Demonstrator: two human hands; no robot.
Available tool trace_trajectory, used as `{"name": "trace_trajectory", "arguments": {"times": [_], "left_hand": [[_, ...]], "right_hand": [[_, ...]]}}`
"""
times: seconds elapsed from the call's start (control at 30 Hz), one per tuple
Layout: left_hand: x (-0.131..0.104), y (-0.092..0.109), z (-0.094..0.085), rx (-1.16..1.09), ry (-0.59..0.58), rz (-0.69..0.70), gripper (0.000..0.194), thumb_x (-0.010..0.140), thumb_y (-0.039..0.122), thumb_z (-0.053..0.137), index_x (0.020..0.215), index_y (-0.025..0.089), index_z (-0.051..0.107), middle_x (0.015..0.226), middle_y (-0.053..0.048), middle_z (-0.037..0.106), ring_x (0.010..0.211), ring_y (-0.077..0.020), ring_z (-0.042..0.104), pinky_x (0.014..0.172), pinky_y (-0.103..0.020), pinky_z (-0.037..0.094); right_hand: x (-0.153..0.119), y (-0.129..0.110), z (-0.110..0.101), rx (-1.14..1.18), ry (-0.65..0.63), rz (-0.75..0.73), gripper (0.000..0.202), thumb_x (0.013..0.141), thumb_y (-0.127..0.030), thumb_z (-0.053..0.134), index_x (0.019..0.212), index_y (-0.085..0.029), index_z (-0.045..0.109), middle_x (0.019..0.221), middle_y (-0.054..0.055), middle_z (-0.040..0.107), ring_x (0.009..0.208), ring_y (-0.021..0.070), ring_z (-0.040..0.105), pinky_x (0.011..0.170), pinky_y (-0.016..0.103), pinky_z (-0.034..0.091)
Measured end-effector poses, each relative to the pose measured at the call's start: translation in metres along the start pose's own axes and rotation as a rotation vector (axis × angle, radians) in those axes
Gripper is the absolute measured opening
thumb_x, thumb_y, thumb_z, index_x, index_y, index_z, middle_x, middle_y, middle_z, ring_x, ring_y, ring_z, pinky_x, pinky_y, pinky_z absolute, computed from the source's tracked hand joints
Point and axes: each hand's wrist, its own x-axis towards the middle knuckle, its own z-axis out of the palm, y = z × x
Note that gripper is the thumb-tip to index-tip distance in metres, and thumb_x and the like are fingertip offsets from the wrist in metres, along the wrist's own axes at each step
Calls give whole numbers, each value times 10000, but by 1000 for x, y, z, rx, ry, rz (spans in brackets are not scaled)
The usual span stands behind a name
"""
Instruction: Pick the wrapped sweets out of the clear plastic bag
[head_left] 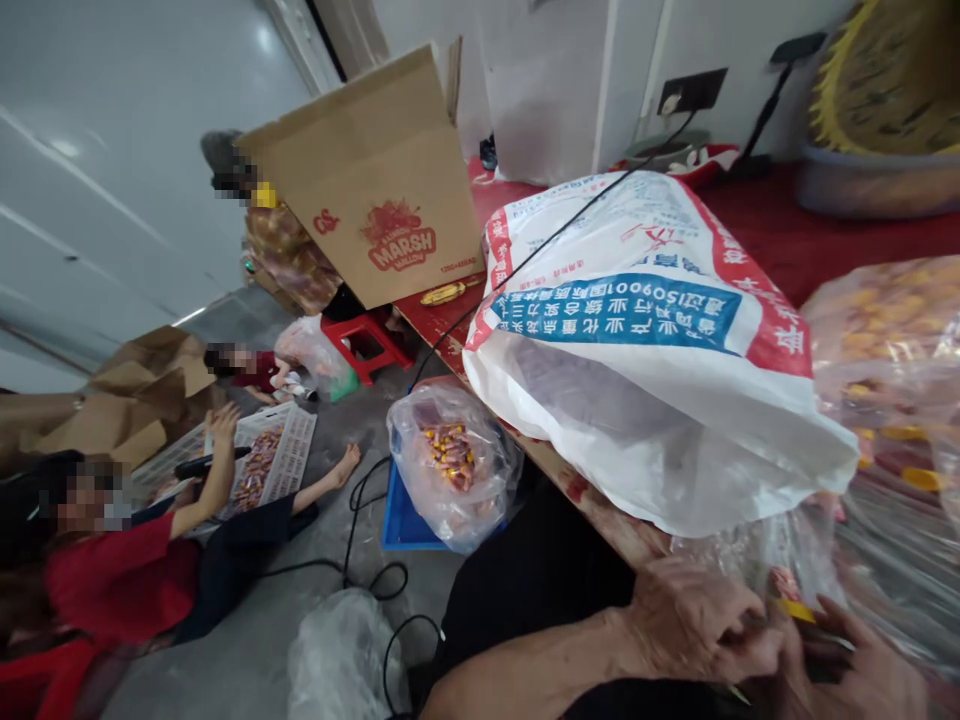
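Note:
At the lower right my left hand (697,615) is closed, its fingers curled in at the mouth or edge of a small clear plastic bag (806,550). Close against it, my right hand (874,665) has its fingers bent round the lower part of the same bag; motion blurs it. Something red and yellow (795,608) shows through the plastic between the hands. A dark, thin shape lies by the right fingers, too blurred to name. Just above the hands lies a large white woven sack (637,400) with blue and red print, on the red table (585,490).
Big clear bags of yellow-capped sweets (892,340) lie at the right. A cardboard box (390,180) stands beyond the sack. A black cable (555,235) crosses the sack. On the floor are a bag of sweets (450,455), a blue tray (409,515) and people beside crates (289,460).

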Motion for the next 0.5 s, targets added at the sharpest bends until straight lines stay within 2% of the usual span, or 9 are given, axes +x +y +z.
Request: {"name": "trace_trajectory", "arguments": {"times": [0.07, 0.13, 0.2, 0.27, 0.3, 0.37, 0.43, 0.5], "left_hand": [[0, 2, 0, -20, -1, -10, 268, 923, 402, 598, 842, 185, 732, 558, -18, 611, 630, -210, 717, 755, -336, 646], [2, 8, -4, -62, -5, -58, 246, 916, 403, 618, 823, 196, 713, 573, -15, 617, 643, -205, 714, 768, -335, 643], [9, 17, -16, -143, 9, -183, 243, 930, 418, 636, 871, 193, 707, 626, -10, 650, 641, -182, 702, 729, -296, 629], [20, 27, -33, -232, 26, -338, 244, 967, 421, 632, 951, 187, 698, 696, -2, 683, 625, -144, 678, 673, -240, 600], [26, 31, -42, -251, 36, -373, 242, 986, 417, 624, 983, 183, 690, 732, -2, 695, 628, -131, 671, 665, -225, 590], [36, 37, -57, -198, 73, -290, 220, 1013, 381, 595, 1023, 176, 677, 794, -18, 708, 678, -133, 678, 709, -238, 596], [41, 36, -62, -41, 124, -59, 171, 1017, 307, 563, 1006, 169, 664, 811, -35, 696, 733, -155, 686, 759, -282, 602], [41, 30, -58, 136, 124, 149, 143, 1000, 214, 526, 927, 173, 642, 787, -41, 663, 740, -170, 674, 744, -305, 593]], "right_hand": [[0, -1, 2, -19, 43, -12, 831, 914, -894, 394, 1130, -173, 745, 858, 166, 654, 927, 423, 629, 771, 522, 504], [-2, -3, 2, -24, 74, -43, 764, 984, -821, 409, 1161, -159, 746, 984, 186, 689, 975, 398, 642, 819, 499, 512], [-3, -5, 2, -22, 78, -84, 755, 1028, -781, 383, 1172, -134, 744, 1055, 199, 706, 962, 370, 650, 832, 475, 512], [-5, -8, 2, -26, 78, -115, 793, 1040, -785, 359, 1159, -103, 746, 1034, 201, 715, 897, 344, 655, 800, 452, 513], [-6, -8, 3, -27, 94, -112, 803, 1044, -784, 356, 1156, -93, 748, 1013, 197, 717, 873, 335, 657, 788, 442, 513], [-7, -7, 4, -20, 137, -85, 770, 1051, -769, 381, 1162, -102, 750, 995, 181, 722, 861, 323, 670, 782, 425, 520], [-8, -1, 3, 10, 147, -48, 691, 1050, -741, 432, 1178, -142, 750, 1022, 161, 732, 845, 310, 689, 756, 404, 529], [-8, 9, -2, 62, 88, -19, 626, 1042, -708, 485, 1222, -163, 735, 1055, 146, 740, 802, 295, 703, 692, 384, 532]]}}
